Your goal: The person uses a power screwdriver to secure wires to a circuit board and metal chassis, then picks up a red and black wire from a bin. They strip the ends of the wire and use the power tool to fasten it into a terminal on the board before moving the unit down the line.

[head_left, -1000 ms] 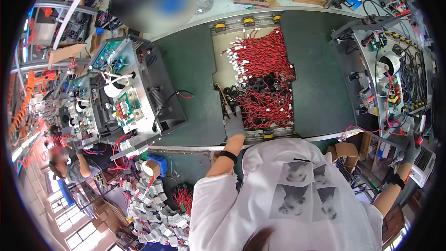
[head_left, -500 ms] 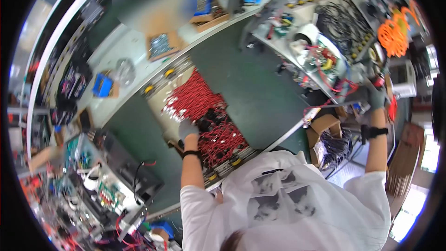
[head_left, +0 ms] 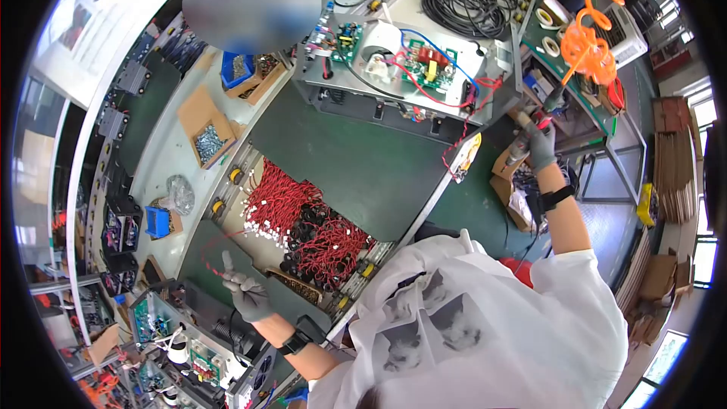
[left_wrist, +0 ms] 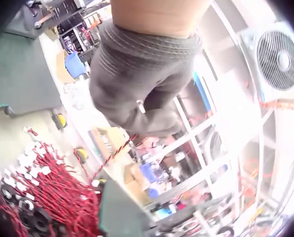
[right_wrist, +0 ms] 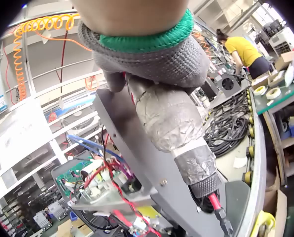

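My gloved left hand (head_left: 251,299) pinches a red-and-black twisted wire (left_wrist: 118,149) between thumb and fingertips, raised left of the wire pile. The wire loops loosely from these fingers in the head view. Many similar wires (head_left: 280,197) with white connectors lie bundled on the bench, beside black rings (head_left: 291,261). In my gloved right hand (head_left: 542,145) is a power screwdriver (right_wrist: 171,118), its body wrapped in silver tape. A bit (right_wrist: 221,217) sticks out of its knurled chuck, pointing down beside the grey metal panel of an open chassis (right_wrist: 147,153).
An open chassis with circuit boards (head_left: 432,68) stands at the bench's far end, black cables (head_left: 473,0) coiled behind it. Another chassis (head_left: 201,348) is at lower left. A box of screws (head_left: 208,142) sits on the side shelf. An orange coiled hose (head_left: 587,53) hangs at right.
The head view has turned right. My left hand has come away from the wire pile, out to the left, with one twisted wire in its fingers. My right hand still holds the screwdriver.
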`<state>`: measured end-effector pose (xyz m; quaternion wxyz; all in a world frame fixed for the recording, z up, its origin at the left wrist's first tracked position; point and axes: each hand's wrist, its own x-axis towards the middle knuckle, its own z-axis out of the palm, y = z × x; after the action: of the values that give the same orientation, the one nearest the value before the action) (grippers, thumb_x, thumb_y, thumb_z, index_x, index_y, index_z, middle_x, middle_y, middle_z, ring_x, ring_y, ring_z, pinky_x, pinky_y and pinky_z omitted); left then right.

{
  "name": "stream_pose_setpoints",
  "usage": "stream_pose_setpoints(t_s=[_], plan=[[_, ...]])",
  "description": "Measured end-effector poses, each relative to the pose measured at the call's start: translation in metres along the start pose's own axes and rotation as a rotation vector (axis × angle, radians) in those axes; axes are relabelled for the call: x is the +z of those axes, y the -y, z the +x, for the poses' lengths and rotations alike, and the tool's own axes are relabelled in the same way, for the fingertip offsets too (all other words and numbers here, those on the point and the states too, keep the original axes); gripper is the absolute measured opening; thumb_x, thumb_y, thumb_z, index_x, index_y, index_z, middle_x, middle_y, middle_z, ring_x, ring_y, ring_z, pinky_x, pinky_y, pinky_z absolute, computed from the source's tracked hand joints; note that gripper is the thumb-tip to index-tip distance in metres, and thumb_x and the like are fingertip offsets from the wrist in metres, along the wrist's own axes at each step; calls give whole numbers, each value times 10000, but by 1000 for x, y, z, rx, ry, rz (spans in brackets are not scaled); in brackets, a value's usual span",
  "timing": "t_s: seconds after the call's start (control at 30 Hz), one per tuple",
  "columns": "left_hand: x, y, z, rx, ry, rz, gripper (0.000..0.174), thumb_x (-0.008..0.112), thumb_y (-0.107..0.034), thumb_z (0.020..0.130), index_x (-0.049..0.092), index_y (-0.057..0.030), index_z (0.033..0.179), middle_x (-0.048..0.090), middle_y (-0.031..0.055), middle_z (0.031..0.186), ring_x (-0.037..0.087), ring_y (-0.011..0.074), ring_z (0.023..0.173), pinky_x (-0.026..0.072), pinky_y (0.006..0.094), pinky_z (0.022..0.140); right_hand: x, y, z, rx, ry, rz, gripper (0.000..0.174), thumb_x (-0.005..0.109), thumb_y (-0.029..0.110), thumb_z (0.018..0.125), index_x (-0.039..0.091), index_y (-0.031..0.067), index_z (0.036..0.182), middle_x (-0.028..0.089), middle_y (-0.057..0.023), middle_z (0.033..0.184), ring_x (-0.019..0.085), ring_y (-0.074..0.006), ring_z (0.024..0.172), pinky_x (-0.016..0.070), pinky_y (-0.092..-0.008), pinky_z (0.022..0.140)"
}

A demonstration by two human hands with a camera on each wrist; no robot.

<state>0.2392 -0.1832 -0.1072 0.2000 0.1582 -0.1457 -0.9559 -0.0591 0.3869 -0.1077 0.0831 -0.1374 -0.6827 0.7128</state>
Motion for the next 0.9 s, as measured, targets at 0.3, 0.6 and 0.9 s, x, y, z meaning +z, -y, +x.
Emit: stream_pose_setpoints(t_s=[0.3, 0.6, 0.9], plan=[[69, 155, 36, -66, 187, 419, 328, 671, -245, 816, 561, -166, 1114, 548, 22, 1163, 546, 164, 1016, 501, 276, 778, -44, -158, -39, 365, 102, 1, 411, 689, -51, 726, 568, 76, 1098, 574, -16, 786, 559, -130, 598, 460, -271, 529], [96, 251, 47, -345, 15, 711, 240, 583, -210, 885, 525, -45, 1050, 571, 57, 956, 566, 145, 798, 489, 273, 702, -23, -195, -62, 427, 145, -164, 373, 689, -91, 666, 595, -13, 1018, 647, -51, 891, 613, -129, 806, 508, -284, 733], [106, 270, 53, -481, 36, 690, 122, 488, -120, 920, 536, -41, 999, 559, 75, 964, 594, 190, 878, 515, 288, 743, -28, -226, -68, 402, 226, -385, 357, 747, -38, 638, 606, 29, 959, 633, -20, 888, 598, -108, 786, 492, -251, 732]])
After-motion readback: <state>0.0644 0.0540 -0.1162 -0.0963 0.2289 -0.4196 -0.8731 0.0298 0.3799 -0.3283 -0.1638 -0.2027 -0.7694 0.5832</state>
